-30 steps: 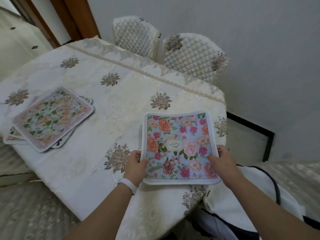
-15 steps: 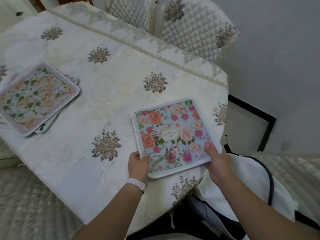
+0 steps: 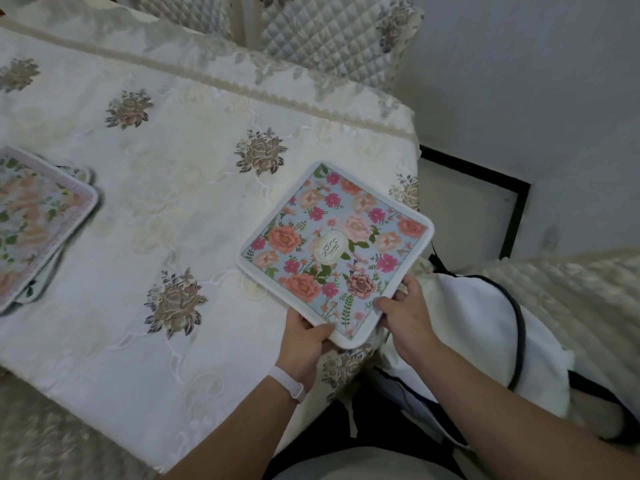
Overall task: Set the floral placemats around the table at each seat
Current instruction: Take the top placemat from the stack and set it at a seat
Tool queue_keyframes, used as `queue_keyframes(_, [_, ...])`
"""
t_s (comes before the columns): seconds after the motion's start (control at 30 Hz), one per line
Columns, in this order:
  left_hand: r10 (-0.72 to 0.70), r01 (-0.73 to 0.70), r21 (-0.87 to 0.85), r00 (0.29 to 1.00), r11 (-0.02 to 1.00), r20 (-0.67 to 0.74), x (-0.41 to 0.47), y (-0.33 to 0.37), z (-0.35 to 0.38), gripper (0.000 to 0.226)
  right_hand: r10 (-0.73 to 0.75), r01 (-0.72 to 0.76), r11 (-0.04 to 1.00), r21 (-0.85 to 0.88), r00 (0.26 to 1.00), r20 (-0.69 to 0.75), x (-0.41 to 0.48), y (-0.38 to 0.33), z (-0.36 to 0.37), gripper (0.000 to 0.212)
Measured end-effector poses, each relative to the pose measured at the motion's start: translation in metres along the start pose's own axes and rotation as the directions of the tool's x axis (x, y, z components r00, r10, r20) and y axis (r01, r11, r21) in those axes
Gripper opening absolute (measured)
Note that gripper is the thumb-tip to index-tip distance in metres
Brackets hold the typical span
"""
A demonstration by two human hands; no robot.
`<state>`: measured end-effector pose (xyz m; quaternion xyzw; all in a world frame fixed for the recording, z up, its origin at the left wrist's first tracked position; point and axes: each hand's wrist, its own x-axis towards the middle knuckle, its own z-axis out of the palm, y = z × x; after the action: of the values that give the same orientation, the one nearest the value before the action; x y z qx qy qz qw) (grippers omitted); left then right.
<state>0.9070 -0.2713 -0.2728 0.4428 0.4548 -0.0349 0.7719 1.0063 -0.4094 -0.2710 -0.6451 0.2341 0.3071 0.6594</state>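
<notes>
Head view here, looking down at a table (image 3: pixel 214 209) covered in a cream embroidered tablecloth. The blue floral placemat (image 3: pixel 334 251) is lying on the cloth at the near right corner of the table, turned like a diamond, with its nearest corner poking a little past the table edge. The left hand (image 3: pixel 304 336) is pinching the mat's near-left edge, thumb on top and fingers tucked under, and the right hand (image 3: pixel 403 311) is clamped on the near-right edge the same way, so both hands are closed on the mat. I'd say the step in hand is positioning this one mat at the corner seat, not picking up a new one. The stack of other placemats (image 3: pixel 33 223) sits well apart at the far left edge of the view, so there's plenty left to lay out. Next move probably calls for squaring the mat up so an edge runs parallel with the table edge, pulling it fully onto the cloth, then letting go and heading back to the stack. Two quilted chair backs (image 3: pixel 322 36) are tucked in at the far side, so those seats likely need mats too. The only writing I can read is the oval label in the middle of the mat, which says GARDEN stacked in three rows of two letters.
</notes>
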Motion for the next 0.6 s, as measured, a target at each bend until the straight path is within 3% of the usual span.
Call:
queue_keyframes(0.13, [0.074,-0.073,-0.031,0.997,0.997,0.015,0.008,0.019,-0.015,0.045,-0.026,0.026,1.000,-0.006,1.000,0.014,0.005,-0.002,-0.009,0.052])
queue_keyframes(0.37, [0.116,-0.118,-0.015,0.986,0.993,-0.117,0.067,0.098,-0.044,0.037,-0.108,0.106,0.978,-0.177,0.994,0.003,0.016,-0.009,-0.034,0.052])
queue_keyframes(0.47, [0.166,-0.139,0.201,0.979,0.970,-0.122,0.092,0.129,-0.042,0.031,-0.141,0.138,0.958,-0.253,0.990,0.005,0.022,-0.014,-0.043,0.051])
queue_keyframes(0.6, [0.211,-0.194,0.576,0.977,0.794,0.038,0.106,0.143,-0.028,0.040,-0.205,0.189,0.925,-0.330,0.979,-0.013,0.027,-0.023,-0.050,0.043])
